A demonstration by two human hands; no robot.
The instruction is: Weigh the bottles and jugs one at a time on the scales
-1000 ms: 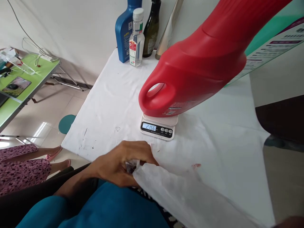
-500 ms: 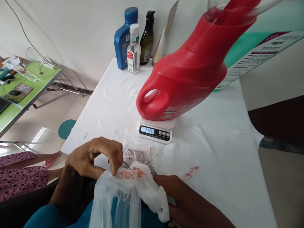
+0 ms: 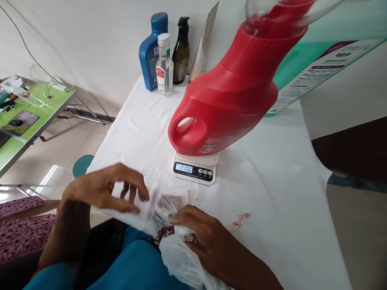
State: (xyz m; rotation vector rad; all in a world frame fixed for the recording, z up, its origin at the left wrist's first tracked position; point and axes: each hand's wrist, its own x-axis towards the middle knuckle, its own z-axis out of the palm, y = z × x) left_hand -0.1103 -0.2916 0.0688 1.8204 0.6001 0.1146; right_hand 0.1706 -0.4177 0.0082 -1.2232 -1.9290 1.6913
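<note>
My left hand (image 3: 110, 187) hovers over the table's near left edge, fingers apart and holding nothing. My right hand (image 3: 202, 235) is closed on a crumpled white plastic bag (image 3: 181, 262) at the near edge. Just beyond it lies a clear bag (image 3: 167, 207) with dark reddish contents I cannot make out. A big red detergent jug (image 3: 223, 104) leans on a white digital scale (image 3: 195, 171), its display reading 2156. The jug's mouth is topped by a clear container.
Behind stand a blue bottle (image 3: 153, 52), a clear white-capped bottle (image 3: 165, 66) and a dark pump bottle (image 3: 181, 52). A large green-liquid jug (image 3: 320, 76) is at the right rear. A pink scrap (image 3: 240, 221) lies on the white cloth. Another person's patterned clothing (image 3: 27, 229) shows at left.
My left hand has let go of the white bag and moved left. My right hand has shifted up and left, bunching the bag, and the view has shifted slightly.
</note>
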